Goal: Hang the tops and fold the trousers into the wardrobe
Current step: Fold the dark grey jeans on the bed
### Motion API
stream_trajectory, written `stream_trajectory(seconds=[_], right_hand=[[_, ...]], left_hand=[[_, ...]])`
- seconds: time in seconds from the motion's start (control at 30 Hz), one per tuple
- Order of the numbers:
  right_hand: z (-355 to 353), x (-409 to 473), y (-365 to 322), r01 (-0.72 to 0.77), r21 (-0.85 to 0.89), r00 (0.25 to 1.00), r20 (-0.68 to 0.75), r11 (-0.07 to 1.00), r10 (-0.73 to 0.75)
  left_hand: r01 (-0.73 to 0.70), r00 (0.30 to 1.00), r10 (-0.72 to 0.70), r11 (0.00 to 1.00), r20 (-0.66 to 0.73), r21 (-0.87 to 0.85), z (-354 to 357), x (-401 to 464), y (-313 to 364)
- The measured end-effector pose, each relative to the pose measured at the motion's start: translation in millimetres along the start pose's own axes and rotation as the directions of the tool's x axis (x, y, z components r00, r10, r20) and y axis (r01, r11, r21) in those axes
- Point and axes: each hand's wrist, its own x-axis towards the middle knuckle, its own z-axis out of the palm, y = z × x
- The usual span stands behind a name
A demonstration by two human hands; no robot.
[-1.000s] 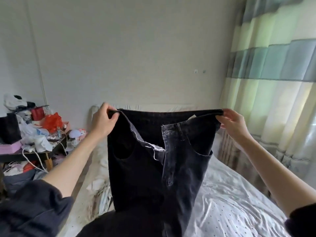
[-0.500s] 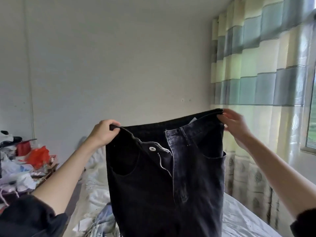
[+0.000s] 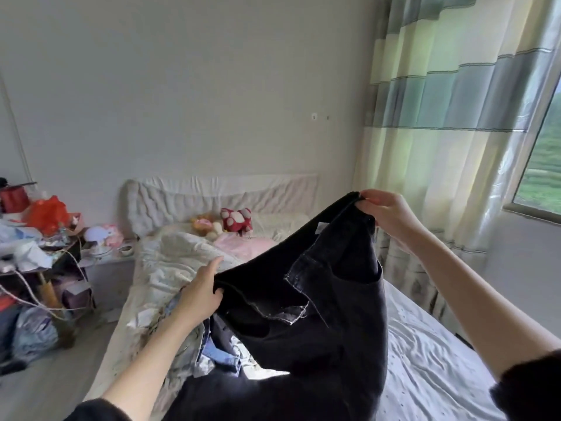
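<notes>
Black denim trousers with open fly (image 3: 318, 299) held up by the waistband over the bed with white dotted sheet (image 3: 440, 375). Left hand (image 3: 202, 291) grips one waistband corner, low and close to the body; right hand (image 3: 385, 214) pinches the opposite corner, raised higher toward the striped green-grey curtain (image 3: 449, 101). Hands well apart, each clamped on fabric, so the waistband runs on a slant and sags between them. Legs hang down, lower part out of frame.

Judgement: holding both corners spreads the garment for alignment before folding; the bed beneath gives a flat surface to lay it on. Fold not yet started.

Pile of light-coloured clothes (image 3: 194, 344) lies on the bed just below the left hand. Wardrobe not in view.
</notes>
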Motion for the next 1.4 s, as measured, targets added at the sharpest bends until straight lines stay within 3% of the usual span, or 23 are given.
stream_trajectory(seconds=[0.07,0.13,0.23,0.3,0.37,0.4,0.5,0.77,0.87,0.97,1.03,1.2,1.4], right_hand=[[1,-2,2,0.001,0.013,1.0,0.019,1.0,-0.001],[0,-2,3,0.007,0.035,0.999,0.031,0.999,-0.008],[-4,-3,2,0.024,0.051,0.999,0.042,0.998,-0.026],[-6,-3,5,0.033,0.048,0.998,0.053,0.998,-0.035],[-9,-4,8,0.035,0.05,0.998,0.058,0.998,-0.038],[-12,-4,10,0.035,0.046,0.998,0.059,0.998,-0.037],[-18,-4,19,0.017,0.027,0.996,0.087,0.999,-0.019],[-41,-3,38,-0.167,0.227,0.951,0.296,0.96,0.095],[-44,-1,42,-0.204,0.235,0.929,0.352,0.95,0.113],[-46,0,50,-0.211,0.152,0.939,0.305,0.966,0.157],[-47,0,56,-0.197,0.056,0.95,0.257,0.979,0.177],[-41,-6,63,-0.209,-0.011,0.95,0.234,0.978,0.206],[-44,-11,61,-0.29,0.207,0.899,0.394,0.934,0.191]], left_hand=[[-0.069,0.997,0.06,0.947,0.039,0.315,14,-11,1],[-0.149,0.989,0.144,0.89,0.044,0.431,24,-18,10],[-0.307,0.93,0.364,0.849,-0.056,0.431,30,-21,28],[-0.486,0.808,0.571,0.784,-0.143,0.386,36,-21,44],[-0.59,0.731,0.648,0.757,-0.212,0.281,40,-21,56],[-0.599,0.733,0.63,0.776,-0.255,0.198,41,-20,61],[-0.451,0.868,0.423,0.891,-0.26,-0.058,40,-13,70],[-0.148,0.967,0.118,0.981,-0.227,-0.124,33,14,83],[-0.208,0.967,0.186,0.971,-0.176,-0.119,32,16,86],[-0.391,0.92,0.387,0.919,-0.068,-0.059,35,11,82],[-0.423,0.906,0.424,0.905,0.015,-0.042,40,10,77],[-0.295,0.946,0.309,0.947,0.102,-0.13,44,19,77],[-0.165,0.951,0.233,0.938,0.204,-0.305,38,31,84]])
